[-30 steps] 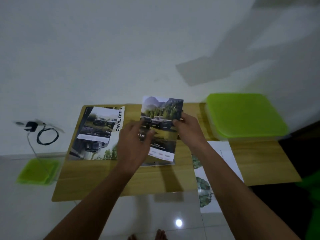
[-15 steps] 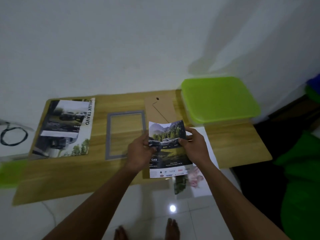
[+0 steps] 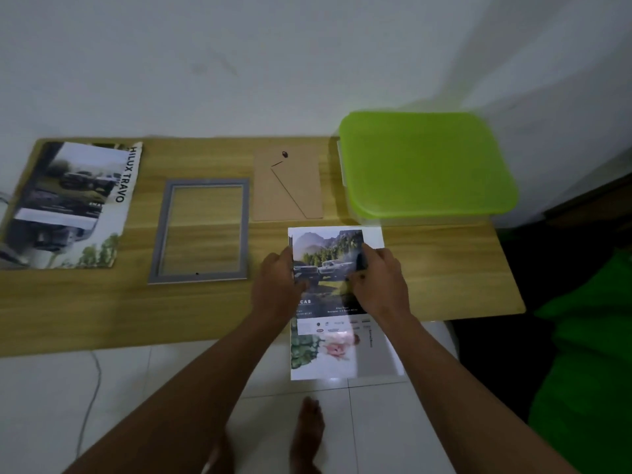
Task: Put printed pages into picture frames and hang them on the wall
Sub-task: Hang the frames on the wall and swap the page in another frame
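I hold a small printed page [image 3: 326, 268] showing trucks, trees and mountains. My left hand [image 3: 277, 285] grips its left edge and my right hand [image 3: 381, 285] its right edge. The page hangs just over a larger white sheet [image 3: 338, 354] with a flower print, which juts past the table's front edge. To the left a grey picture frame [image 3: 201, 230] lies flat on the wooden table [image 3: 102, 309], with nothing in it. Its brown backing board [image 3: 289, 186] lies beside it, toward the wall.
A green-lidded plastic box [image 3: 424, 162] stands at the table's back right. A large "HILUX TRAVO" page [image 3: 68, 206] lies at the far left. A white wall rises behind the table. A cable [image 3: 89, 398] trails on the tiled floor; my feet [image 3: 307, 429] show below.
The page and both hands have come down and to the right, from over the frame to above the flower sheet. The camera has turned right, uncovering the frame and backing board.
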{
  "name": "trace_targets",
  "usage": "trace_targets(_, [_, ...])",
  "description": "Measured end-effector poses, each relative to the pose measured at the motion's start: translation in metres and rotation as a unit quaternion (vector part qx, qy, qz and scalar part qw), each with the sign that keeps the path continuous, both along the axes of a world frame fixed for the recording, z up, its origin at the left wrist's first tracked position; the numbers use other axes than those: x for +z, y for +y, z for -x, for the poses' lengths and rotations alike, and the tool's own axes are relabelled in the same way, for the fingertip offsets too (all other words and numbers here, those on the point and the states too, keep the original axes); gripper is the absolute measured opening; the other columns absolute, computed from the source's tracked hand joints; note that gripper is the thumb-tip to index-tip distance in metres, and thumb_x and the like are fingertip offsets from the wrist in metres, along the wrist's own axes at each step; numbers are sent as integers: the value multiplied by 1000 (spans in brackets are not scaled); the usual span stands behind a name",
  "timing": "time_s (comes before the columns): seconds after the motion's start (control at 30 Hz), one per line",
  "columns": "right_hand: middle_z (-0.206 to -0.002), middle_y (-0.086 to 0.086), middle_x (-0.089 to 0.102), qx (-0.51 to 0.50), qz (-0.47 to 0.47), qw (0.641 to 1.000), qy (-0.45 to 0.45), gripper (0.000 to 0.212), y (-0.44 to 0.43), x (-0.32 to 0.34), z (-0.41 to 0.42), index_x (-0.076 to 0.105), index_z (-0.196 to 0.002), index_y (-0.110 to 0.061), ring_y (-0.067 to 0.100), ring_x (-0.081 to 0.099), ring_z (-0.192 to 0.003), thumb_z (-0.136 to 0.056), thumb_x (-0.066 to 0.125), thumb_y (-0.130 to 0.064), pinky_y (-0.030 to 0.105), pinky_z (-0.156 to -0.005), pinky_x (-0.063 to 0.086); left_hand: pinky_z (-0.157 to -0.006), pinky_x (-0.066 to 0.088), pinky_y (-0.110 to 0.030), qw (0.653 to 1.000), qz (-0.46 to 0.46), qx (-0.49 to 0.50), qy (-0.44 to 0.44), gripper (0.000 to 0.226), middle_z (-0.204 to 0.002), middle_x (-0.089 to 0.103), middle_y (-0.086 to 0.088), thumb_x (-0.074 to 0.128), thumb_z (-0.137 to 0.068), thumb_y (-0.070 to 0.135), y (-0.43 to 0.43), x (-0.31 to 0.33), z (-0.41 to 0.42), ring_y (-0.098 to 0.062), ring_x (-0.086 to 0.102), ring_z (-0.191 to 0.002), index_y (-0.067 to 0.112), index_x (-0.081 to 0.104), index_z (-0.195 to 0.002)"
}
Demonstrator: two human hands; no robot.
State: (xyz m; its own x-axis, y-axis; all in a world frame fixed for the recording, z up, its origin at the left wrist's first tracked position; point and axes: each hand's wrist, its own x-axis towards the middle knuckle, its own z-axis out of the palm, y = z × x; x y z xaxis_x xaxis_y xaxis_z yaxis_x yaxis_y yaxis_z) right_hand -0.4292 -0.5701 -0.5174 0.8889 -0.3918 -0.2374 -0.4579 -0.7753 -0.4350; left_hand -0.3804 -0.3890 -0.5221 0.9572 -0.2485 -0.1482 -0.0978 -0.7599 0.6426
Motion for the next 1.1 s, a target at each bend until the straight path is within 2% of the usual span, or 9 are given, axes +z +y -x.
trace_targets(0.1, [-147,9,43,99,62,993,19,58,-4,-5,2,43,-145,-15,29,34,-138,-93,60,-33,43,-108,40,-89,48,-40,993,-73,-63,-66,59,-127,57,-11,73,-81,27,-3,-7,1,-30,52,-114,8,54,-133])
trace_targets(0.2, [-152,9,39,142,77,985,53,64,-9,-11,2,41,-146,-13,29,31,-141,-93,60,-42,45,-112,35,-100,44,-43,977,-121,-146,-98,60,-139,53,-17,75,-80,29,-5,-6,3,-34,48,-128,4,57,-131])
trace_targets(0.43, [-142,9,48,166,88,981,48,55,-9,-5,1,48,-139,-11,30,39,-132,-94,58,-41,47,-106,40,-88,54,-41,951,-175,-220,-131,61,-115,67,-22,87,-65,27,-3,-4,1,-36,64,-108,-5,67,-113])
trace_targets(0.57, [-135,10,53,188,85,978,34,42,3,14,-12,51,-133,-9,29,45,-125,-98,51,-33,41,-104,39,-91,51,-47,974,-90,-175,-110,49,-114,63,-22,72,-82,20,6,6,-9,-35,58,-106,-7,59,-120])
trace_targets(0.63, [-136,12,53,195,72,978,30,45,17,27,-24,49,-136,-7,30,46,-127,-99,51,-33,40,-103,39,-92,49,-44,982,-68,-141,-104,46,-118,62,-20,65,-87,24,20,15,-19,-34,55,-110,-3,58,-123])
trace_targets(0.73, [-137,11,52,213,67,974,36,47,47,46,-48,45,-139,-9,31,47,-127,-99,51,-34,42,-99,45,-94,48,-42,986,-75,-103,-109,56,-127,60,-21,58,-89,34,58,30,-39,-37,55,-118,-4,55,-130])
trace_targets(0.87, [-129,12,52,238,63,969,23,44,101,70,-91,46,-136,-10,32,52,-119,-99,50,-34,42,-88,50,-86,52,-45,984,-94,-69,-137,60,-115,66,-24,57,-84,38,124,48,-72,-40,62,-106,-6,60,-123])
trace_targets(1.03, [-135,10,50,263,59,963,19,47,184,82,-144,43,-140,-12,30,50,-125,-101,47,-38,41,-92,50,-87,52,-43,986,-101,-30,-128,74,-116,67,-19,45,-83,60,217,61,-115,-37,63,-107,0,63,-123])
trace_targets(1.1, [-139,9,49,270,59,961,21,48,221,82,-165,42,-143,-12,29,48,-127,-102,46,-38,41,-94,50,-89,51,-43,987,-92,-5,-132,72,-115,68,-19,49,-82,60,255,60,-135,-36,63,-107,1,65,-120])
